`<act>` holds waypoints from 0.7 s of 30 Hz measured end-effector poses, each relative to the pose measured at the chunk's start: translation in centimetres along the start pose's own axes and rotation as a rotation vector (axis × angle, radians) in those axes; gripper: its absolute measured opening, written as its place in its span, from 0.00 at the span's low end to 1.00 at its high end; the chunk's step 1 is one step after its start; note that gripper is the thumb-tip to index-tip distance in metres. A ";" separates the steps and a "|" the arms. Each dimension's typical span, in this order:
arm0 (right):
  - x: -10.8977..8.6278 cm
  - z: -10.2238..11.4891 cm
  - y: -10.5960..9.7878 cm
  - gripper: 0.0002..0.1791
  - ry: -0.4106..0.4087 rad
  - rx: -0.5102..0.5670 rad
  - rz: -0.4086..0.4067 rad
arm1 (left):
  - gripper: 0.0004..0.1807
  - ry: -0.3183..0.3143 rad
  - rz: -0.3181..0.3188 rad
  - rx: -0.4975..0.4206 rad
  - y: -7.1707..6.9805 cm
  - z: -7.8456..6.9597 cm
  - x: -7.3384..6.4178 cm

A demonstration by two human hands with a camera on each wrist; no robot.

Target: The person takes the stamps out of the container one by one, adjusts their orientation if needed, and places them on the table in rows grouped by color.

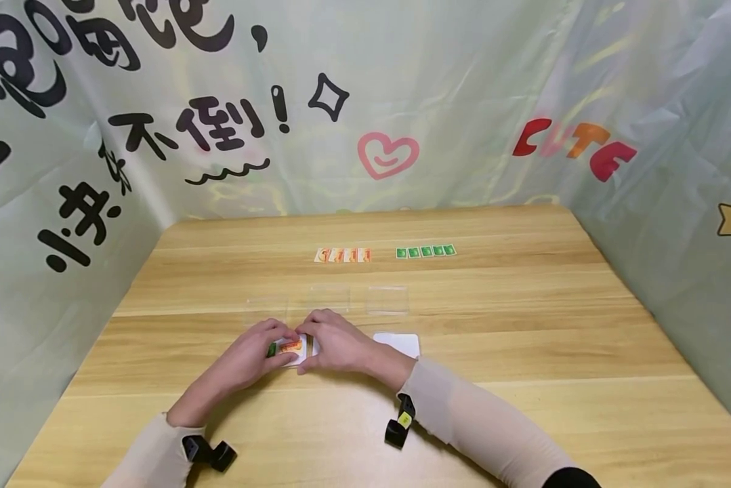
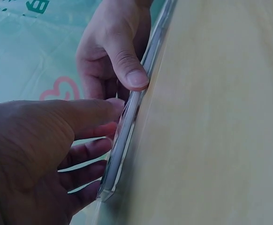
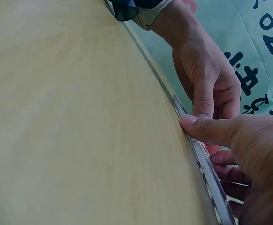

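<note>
Both hands meet over a shallow clear tray (image 2: 120, 152) with a white layer inside, on the near half of the table. My left hand (image 1: 257, 352) has its thumb and index finger at opposite edges of a small orange-printed card (image 1: 291, 346) on the tray. Something green (image 1: 272, 350) shows beside that card, partly under the left fingers. The right hand (image 1: 339, 342) grips the tray's other end, thumb on the near edge and fingers toward the far side. In the right wrist view its thumb (image 3: 193, 121) presses the tray edge; the palm hides that end in the head view.
Three clear rectangular outlines, such as this tray (image 1: 387, 300), lie beyond the hands. Farther back are a row of orange-and-white cards (image 1: 343, 255) and a row of green cards (image 1: 426, 251). A white rounded sheet (image 1: 398, 343) lies partly behind the right forearm. Printed cloth (image 1: 463, 81) surrounds the table.
</note>
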State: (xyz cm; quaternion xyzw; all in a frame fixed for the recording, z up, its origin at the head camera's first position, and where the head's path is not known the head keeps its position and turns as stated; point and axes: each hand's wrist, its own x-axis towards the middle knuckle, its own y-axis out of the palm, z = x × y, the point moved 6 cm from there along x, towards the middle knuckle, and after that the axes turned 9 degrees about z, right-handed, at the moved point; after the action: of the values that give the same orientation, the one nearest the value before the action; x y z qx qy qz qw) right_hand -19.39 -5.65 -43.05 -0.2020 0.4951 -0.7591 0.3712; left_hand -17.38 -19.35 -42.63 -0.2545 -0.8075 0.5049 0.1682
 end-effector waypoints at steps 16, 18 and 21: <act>0.0 0.1 -0.1 0.36 -0.023 -0.012 -0.025 | 0.09 -0.073 -0.009 0.011 0.0 -0.3 0.0; 0.0 0.0 0.0 0.36 -0.022 -0.011 -0.024 | 0.09 -0.070 -0.008 0.016 0.1 -0.3 0.0; 0.0 0.0 0.0 0.37 -0.019 -0.014 -0.023 | 0.10 -0.061 -0.010 0.021 0.1 -0.3 0.0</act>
State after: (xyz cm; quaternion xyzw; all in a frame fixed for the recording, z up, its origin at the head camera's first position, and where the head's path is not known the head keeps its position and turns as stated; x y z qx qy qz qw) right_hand -19.42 -5.68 -43.08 -0.2176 0.4944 -0.7579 0.3658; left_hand -17.18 -19.14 -42.57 -0.2332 -0.8081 0.5201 0.1484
